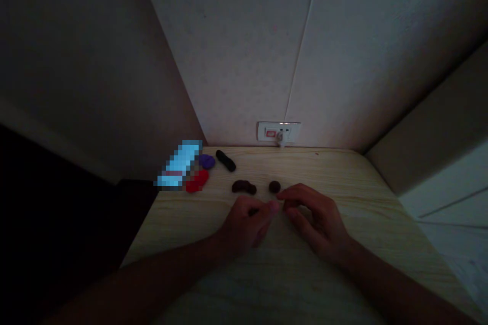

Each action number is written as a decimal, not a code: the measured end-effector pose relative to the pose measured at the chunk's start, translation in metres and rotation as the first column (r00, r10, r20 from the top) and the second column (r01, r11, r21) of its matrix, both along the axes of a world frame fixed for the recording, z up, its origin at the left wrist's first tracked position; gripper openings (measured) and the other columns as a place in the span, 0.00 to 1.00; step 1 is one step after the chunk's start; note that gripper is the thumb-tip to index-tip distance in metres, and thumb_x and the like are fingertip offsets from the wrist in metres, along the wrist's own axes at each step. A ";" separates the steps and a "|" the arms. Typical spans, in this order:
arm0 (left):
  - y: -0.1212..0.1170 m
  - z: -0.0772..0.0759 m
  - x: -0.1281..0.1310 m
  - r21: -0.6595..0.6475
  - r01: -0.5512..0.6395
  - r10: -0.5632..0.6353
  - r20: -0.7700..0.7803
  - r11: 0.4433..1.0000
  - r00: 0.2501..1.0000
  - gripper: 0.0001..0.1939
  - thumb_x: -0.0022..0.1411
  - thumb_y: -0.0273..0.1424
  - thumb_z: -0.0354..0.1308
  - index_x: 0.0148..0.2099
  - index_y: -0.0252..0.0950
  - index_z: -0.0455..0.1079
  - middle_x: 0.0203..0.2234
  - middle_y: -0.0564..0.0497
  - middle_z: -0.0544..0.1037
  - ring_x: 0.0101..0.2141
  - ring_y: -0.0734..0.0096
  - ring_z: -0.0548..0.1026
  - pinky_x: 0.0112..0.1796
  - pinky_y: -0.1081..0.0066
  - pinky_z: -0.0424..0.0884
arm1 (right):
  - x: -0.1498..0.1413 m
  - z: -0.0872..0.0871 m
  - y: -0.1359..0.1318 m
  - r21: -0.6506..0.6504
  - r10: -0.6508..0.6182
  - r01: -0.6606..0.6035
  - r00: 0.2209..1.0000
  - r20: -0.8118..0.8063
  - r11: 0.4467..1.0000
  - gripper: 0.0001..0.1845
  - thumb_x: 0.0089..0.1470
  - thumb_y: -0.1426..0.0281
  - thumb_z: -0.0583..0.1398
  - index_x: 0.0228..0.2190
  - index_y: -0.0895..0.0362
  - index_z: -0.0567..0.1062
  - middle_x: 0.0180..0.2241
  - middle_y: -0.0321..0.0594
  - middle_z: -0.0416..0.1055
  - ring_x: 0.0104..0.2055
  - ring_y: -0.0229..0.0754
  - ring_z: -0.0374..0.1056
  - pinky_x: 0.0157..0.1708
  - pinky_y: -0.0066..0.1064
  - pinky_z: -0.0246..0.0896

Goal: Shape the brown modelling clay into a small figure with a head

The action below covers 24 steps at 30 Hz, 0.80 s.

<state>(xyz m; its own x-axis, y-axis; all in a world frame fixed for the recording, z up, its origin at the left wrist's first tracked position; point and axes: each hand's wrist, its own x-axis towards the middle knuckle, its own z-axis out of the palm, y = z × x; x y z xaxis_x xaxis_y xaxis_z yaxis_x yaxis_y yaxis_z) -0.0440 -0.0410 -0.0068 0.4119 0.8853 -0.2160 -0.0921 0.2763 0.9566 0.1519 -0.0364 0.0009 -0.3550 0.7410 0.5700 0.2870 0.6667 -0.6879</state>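
My left hand (249, 221) is closed just in front of the dark pieces, its thumb pressed along the curled fingers. A dark spot shows inside that grip, but I cannot tell whether it is a held piece or shadow. My right hand (314, 218) faces it, fingers bent, with a gap between thumb and forefinger and nothing visible there. Its forefinger tip is close to a small dark brown ball (274, 187), which looks like modelling clay. Left of the ball lies a lumpy dark brown clay-like roll (244, 187). The light is dim.
On the light wooden table (366, 188), a black elongated piece (225, 160), a purple lump (207, 161) and a red lump (198, 181) lie to the left. Beside them is a bright, pixelated phone-like rectangle (179, 165). A wall socket (278, 132) holds a plug behind the table.
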 end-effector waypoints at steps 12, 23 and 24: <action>-0.003 -0.003 0.009 -0.271 0.087 0.075 0.535 0.959 0.842 0.17 0.52 0.27 0.69 0.46 0.34 0.78 0.36 0.49 0.80 0.37 0.67 0.78 0.41 0.68 0.72 | -0.007 -0.012 -0.004 0.197 0.032 -0.075 0.977 0.211 0.978 0.47 0.55 0.62 0.72 0.68 0.59 0.60 0.61 0.58 0.71 0.64 0.59 0.66 0.62 0.52 0.68; 0.005 -0.010 0.008 -0.177 0.188 -0.073 0.513 0.966 0.855 0.20 0.60 0.39 0.73 0.49 0.32 0.79 0.37 0.43 0.84 0.41 0.61 0.82 0.46 0.66 0.73 | -0.002 -0.013 0.001 0.186 -0.026 0.008 0.995 0.093 0.982 0.33 0.56 0.60 0.72 0.60 0.53 0.72 0.52 0.49 0.80 0.56 0.52 0.75 0.56 0.44 0.76; 0.005 -0.011 0.008 -0.177 0.182 -0.070 0.504 0.967 0.861 0.19 0.60 0.39 0.73 0.48 0.32 0.80 0.37 0.43 0.84 0.41 0.62 0.82 0.45 0.67 0.73 | -0.002 -0.013 0.001 0.188 -0.026 0.009 0.996 0.088 0.982 0.33 0.56 0.60 0.73 0.60 0.52 0.72 0.52 0.49 0.80 0.56 0.52 0.75 0.56 0.43 0.76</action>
<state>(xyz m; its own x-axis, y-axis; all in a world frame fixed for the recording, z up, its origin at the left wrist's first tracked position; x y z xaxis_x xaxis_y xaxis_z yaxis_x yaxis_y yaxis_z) -0.0365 -0.0364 -0.0176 0.6183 0.7748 -0.1321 -0.4832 0.5072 0.7136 0.1495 -0.0356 -0.0123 -0.3986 0.6305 0.6661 0.3544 0.7757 -0.5222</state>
